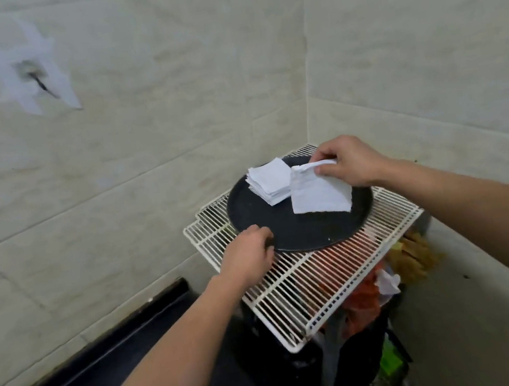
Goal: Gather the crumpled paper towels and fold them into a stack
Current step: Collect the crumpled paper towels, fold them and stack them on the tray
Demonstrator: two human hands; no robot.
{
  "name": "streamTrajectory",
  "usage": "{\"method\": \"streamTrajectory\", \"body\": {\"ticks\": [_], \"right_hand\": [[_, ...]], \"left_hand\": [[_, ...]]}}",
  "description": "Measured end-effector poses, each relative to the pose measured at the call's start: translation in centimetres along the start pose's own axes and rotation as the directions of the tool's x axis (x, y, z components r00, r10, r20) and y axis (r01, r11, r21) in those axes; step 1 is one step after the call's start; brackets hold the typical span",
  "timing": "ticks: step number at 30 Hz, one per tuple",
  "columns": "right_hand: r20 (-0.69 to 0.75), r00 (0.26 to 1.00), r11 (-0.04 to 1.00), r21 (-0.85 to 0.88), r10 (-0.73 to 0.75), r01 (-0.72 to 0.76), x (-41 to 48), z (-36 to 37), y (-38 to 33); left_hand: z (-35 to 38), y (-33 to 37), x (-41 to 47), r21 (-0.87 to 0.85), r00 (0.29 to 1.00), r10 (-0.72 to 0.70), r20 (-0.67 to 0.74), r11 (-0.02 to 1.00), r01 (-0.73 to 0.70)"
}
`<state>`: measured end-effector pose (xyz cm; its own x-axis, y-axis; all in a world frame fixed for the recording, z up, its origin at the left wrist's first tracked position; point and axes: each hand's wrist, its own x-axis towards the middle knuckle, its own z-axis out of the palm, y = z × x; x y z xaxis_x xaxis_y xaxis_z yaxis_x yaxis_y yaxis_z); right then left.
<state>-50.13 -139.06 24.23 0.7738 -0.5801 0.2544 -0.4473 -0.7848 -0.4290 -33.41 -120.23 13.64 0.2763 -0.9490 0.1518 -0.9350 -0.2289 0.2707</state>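
Wire rack (313,281), round tray (303,228); right hand (348,161) pinches towel (318,195).

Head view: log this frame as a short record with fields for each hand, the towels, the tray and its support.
left hand: fingers curled on the near-left rim of the black tray
right hand: pinches the top edge of a loose paper towel, which hangs over the tray
folded stack: lies on the far part of the tray, left of the loose paper towel
support: tray rests on a white wire rack
below the rack: mixed clutter, indistinct
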Motion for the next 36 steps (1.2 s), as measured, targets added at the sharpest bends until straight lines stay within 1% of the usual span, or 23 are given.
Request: {"method": "streamTrajectory", "body": {"ticks": [2, 3, 4, 6, 7, 8, 9, 11, 13, 17, 19, 22, 25, 27, 29, 31, 32, 33, 34, 36], "right_hand": [[0.059, 0.997, 0.998, 0.032, -0.054, 0.052, 3.7, 0.2, 1.6], [0.094, 0.992, 0.996, 0.042, -0.084, 0.081, 5.5, 0.4, 2.2], [0.128, 0.985, 0.992, 0.053, -0.116, 0.11, 7.1, 0.6, 2.6], [0.187, 0.965, 0.982, 0.075, -0.186, 0.174, 10.1, 0.8, 3.2], [0.216, 0.952, 0.976, 0.089, -0.215, 0.2, 11.4, 0.9, 3.4], [0.243, 0.94, 0.97, 0.104, -0.24, 0.221, 12.6, 1.1, 3.6], [0.267, 0.928, 0.964, 0.12, -0.262, 0.237, 13.7, 1.2, 3.8], [0.305, 0.91, 0.958, 0.148, -0.281, 0.246, 15.9, 1.8, 4.6], [0.337, 0.901, 0.959, 0.168, -0.273, 0.227, 17.8, 2.6, 5.5], [0.379, 0.892, 0.964, 0.186, -0.247, 0.188, 21.0, 5.0, 6.8], [0.413, 0.879, 0.968, 0.174, -0.239, 0.181, 22.0, 6.5, 7.1], [0.451, 0.857, 0.968, 0.143, -0.249, 0.206, 22.9, 8.9, 7.4], [0.425, 0.871, 0.969, 0.106, -0.248, 0.224, 22.7, 11.0, 8.0], [0.348, 0.9, 0.965, 0.098, -0.261, 0.242, 22.2, 11.9, 8.5], [0.226, 0.922, 0.948, 0.019, -0.314, 0.318, 21.3, 12.3, 8.8], [0.077, 0.922, 0.919, -0.084, -0.379, 0.384, 19.9, 12.8, 8.8], [0.026, 0.914, 0.91, -0.094, -0.404, 0.405, 19.1, 13.1, 8.6], [0.02, 0.908, 0.904, -0.081, -0.419, 0.42, 18.1, 13.5, 8.3], [0.059, 0.904, 0.903, -0.058, -0.423, 0.426, 17.3, 14.0, 7.9], [0.198, 0.897, 0.91, -0.049, -0.395, 0.412, 16.2, 15.5, 7.3]], "left_hand": [[0.1, 0.5, 2.7, -0.044, 0.996, -0.089, -0.021, 0.995, 0.088], [0.3, 0.7, 4.1, -0.127, 0.988, -0.149, -0.032, 0.981, 0.144], [0.4, 0.9, 5.5, -0.254, 0.975, -0.22, -0.036, 0.945, 0.204], [0.7, 1.3, 8.5, -0.541, 0.94, -0.34, -0.014, 0.793, 0.279], [0.8, 1.4, 9.9, -0.655, 0.925, -0.381, 0.0, 0.699, 0.288], [1.0, 1.4, 11.3, -0.724, 0.908, -0.418, 0.014, 0.622, 0.298], [1.2, 1.3, 12.6, -0.763, 0.897, -0.442, 0.027, 0.57, 0.304], [1.4, 1.6, 14.3, -0.789, 0.864, -0.503, 0.026, 0.52, 0.326], [1.6, 1.9, 15.4, -0.799, 0.811, -0.586, 0.003, 0.486, 0.354], [2.6, 1.9, 16.5, -0.84, 0.703, -0.711, 0.024, 0.367, 0.4], [3.1, 1.4, 16.8, -0.835, 0.656, -0.755, 0.014, 0.352, 0.423], [3.6, 0.9, 17.0, -0.797, 0.607, -0.794, -0.013, 0.374, 0.473], [3.9, 0.6, 16.9, -0.753, 0.578, -0.815, -0.036, 0.402, 0.521], [4.2, 0.4, 16.8, -0.744, 0.568, -0.822, -0.049, 0.409, 0.528], [4.5, 0.3, 16.4, -0.754, 0.566, -0.823, -0.054, 0.405, 0.517], [4.6, 0.4, 15.6, -0.771, 0.558, -0.827, -0.069, 0.399, 0.496], [4.5, 0.5, 15.0, -0.78, 0.55, -0.831, -0.085, 0.399, 0.482], [4.5, 0.5, 14.2, -0.786, 0.54, -0.835, -0.104, 0.402, 0.47], [4.5, 0.5, 13.3, -0.788, 0.532, -0.838, -0.122, 0.408, 0.461], [4.3, 0.5, 11.4, -0.782, 0.521, -0.841, -0.146, 0.421, 0.46]]}}
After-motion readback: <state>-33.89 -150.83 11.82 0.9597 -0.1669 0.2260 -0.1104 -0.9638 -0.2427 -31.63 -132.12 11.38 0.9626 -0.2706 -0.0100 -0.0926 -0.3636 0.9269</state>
